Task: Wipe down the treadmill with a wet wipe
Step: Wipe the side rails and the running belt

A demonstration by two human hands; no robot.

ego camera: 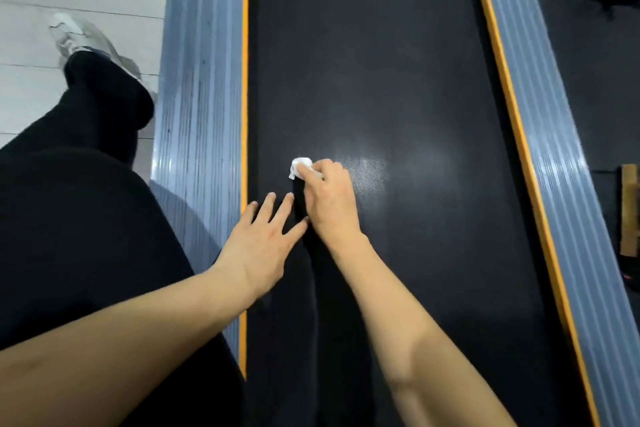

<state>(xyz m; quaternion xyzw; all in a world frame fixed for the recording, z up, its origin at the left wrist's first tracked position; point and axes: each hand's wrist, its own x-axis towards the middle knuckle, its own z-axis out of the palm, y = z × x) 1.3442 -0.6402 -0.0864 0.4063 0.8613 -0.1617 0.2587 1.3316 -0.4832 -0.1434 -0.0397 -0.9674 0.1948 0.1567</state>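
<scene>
The treadmill's black belt (398,62) fills the middle of the view, between two grey side rails with orange edges. My right hand (329,198) grips a crumpled white wet wipe (300,166) and holds it down on the belt, left of centre. The wipe sticks out past my fingertips. My left hand (261,239) lies flat on the belt just left of the right hand, fingers spread and straight, close to the left rail's orange strip.
The left grey rail (201,87) and the right grey rail (554,149) flank the belt. My leg in black trousers and a pale shoe (79,38) stand on the light floor at the left. A wooden item (628,211) lies on dark matting at the right.
</scene>
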